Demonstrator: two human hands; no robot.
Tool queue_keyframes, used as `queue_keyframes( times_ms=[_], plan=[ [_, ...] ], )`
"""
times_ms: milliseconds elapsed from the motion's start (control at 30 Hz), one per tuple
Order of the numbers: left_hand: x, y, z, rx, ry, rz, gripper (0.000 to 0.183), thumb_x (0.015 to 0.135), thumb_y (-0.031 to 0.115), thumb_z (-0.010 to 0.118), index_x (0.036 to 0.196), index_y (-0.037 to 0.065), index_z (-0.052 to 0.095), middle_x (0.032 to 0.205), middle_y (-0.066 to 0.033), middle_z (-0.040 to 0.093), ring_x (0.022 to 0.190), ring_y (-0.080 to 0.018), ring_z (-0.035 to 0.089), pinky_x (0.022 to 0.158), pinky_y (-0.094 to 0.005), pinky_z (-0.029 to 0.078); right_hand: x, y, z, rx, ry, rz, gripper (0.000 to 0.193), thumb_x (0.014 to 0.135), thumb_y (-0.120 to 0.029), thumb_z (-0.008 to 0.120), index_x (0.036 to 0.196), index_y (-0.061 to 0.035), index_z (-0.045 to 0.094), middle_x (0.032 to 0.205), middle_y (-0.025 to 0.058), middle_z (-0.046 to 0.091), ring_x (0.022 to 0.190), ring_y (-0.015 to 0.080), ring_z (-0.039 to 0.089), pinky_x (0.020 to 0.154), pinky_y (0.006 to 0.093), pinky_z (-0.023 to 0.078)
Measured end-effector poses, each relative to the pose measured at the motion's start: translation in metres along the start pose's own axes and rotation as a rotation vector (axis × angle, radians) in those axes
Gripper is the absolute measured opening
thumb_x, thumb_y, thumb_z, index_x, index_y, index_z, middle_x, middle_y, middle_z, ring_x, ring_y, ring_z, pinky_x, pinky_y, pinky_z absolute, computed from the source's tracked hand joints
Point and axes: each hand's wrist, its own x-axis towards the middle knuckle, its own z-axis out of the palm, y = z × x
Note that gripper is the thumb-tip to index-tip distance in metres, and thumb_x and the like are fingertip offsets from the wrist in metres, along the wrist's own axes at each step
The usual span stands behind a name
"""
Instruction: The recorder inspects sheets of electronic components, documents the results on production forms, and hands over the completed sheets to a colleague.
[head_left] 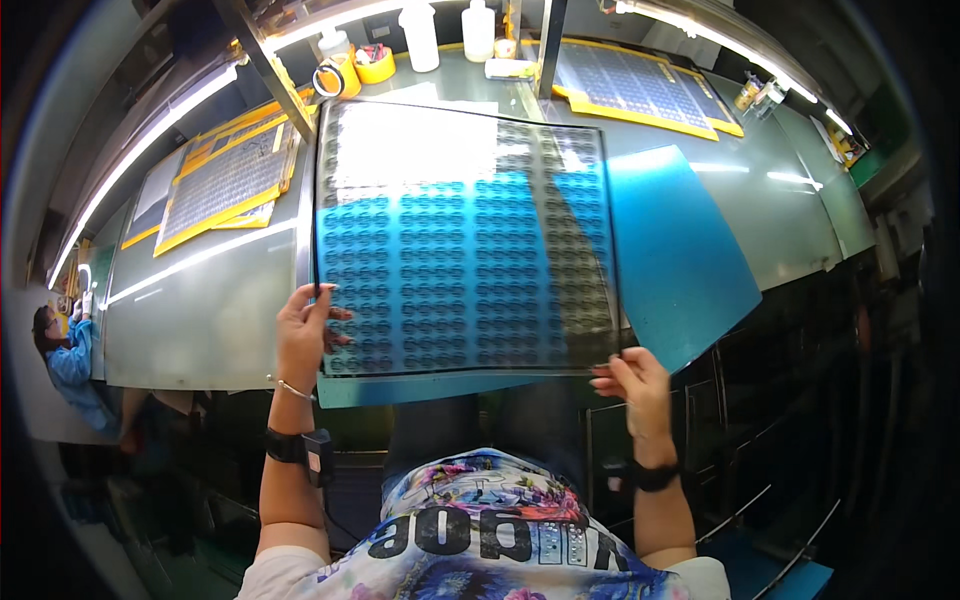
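A large see-through film sheet (440,270) with a dark border and rows of small repeated dark shapes spans the middle of the head view. My left hand (308,325) pinches its left edge near the lower corner, thumb in front and fingers showing through behind. At the lower right corner, my right hand (638,385) grips the film between thumb and fingers. Behind and below it lies a blue sheet (680,240), which reaches out to the right and past the table's front edge. A bright white patch shows through the film's upper left.
Yellow-edged patterned panels lie on the glass-topped table (190,320), one stack (225,180) at left and another (640,90) at back right. White bottles (420,40) and a yellow tape roll (337,77) stand behind. A person in blue (72,360) works at far left.
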Motion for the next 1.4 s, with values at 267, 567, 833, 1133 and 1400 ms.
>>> queue_keyframes(
  times_ms=[267,567,833,1133,1400],
  plan=[
    [-0.024,-0.053,-0.042,-0.035,0.044,-0.268,0.031,0.094,0.023,0.054,0.118,0.004,0.05,0.085,-0.0114,0.067,0.059,-0.0151,0.065,0.045,-0.0214,0.046,0.013,0.045,0.032,-0.136,-0.03,0.005,0.007,0.089,-0.005,0.057,0.088,0.0018,0.06,0.072,0.0059,0.06,0.057,0.01,0.061,0.048,0.0222,0.05],
    [-0.073,-0.039,-0.056,0.062,-0.231,-0.356,0.066,0.089,0.006,0.057,0.143,0.007,0.019,0.082,-0.0113,0.065,0.046,-0.0109,0.059,0.036,-0.0185,0.041,0.01,0.057,0.029,-0.466,0.018,-0.243,0.007,0.084,0.0,0.06,0.08,-0.0004,0.055,0.072,0.0027,0.056,0.058,0.0092,0.053,0.053,0.0233,0.044],
    [-0.079,-0.069,-0.054,0.057,0.066,-0.284,0.013,0.086,0.01,0.065,0.088,0.002,0.055,0.068,-0.0029,0.06,0.048,-0.0052,0.052,0.038,-0.0166,0.035,0.013,0.057,0.036,-0.502,0.033,-0.302,0.007,0.085,-0.001,0.059,0.082,-0.0003,0.053,0.073,0.0039,0.054,0.06,0.0099,0.055,0.053,0.0239,0.047],
    [-0.097,-0.093,-0.055,-0.115,0.245,-0.241,0.007,0.087,0.005,0.063,0.09,0.001,0.058,0.076,-0.004,0.062,0.06,-0.0099,0.061,0.053,-0.0192,0.05,0.009,0.059,0.041,-0.253,-0.025,-0.168,0.007,0.088,0.0,0.055,0.084,-0.0015,0.05,0.074,0.0023,0.053,0.063,0.0096,0.057,0.053,0.0237,0.051],
    [-0.096,-0.073,-0.031,0.497,0.509,0.513,0.01,0.077,-0.003,0.067,0.085,0.001,0.063,0.077,-0.0071,0.058,0.068,-0.014,0.055,0.059,-0.0248,0.044,0.012,0.075,0.041,-0.351,0.028,-0.251,0.008,0.089,-0.003,0.054,0.085,-0.0051,0.047,0.075,0.0006,0.047,0.065,0.0085,0.053,0.056,0.0219,0.047]
  ],
)
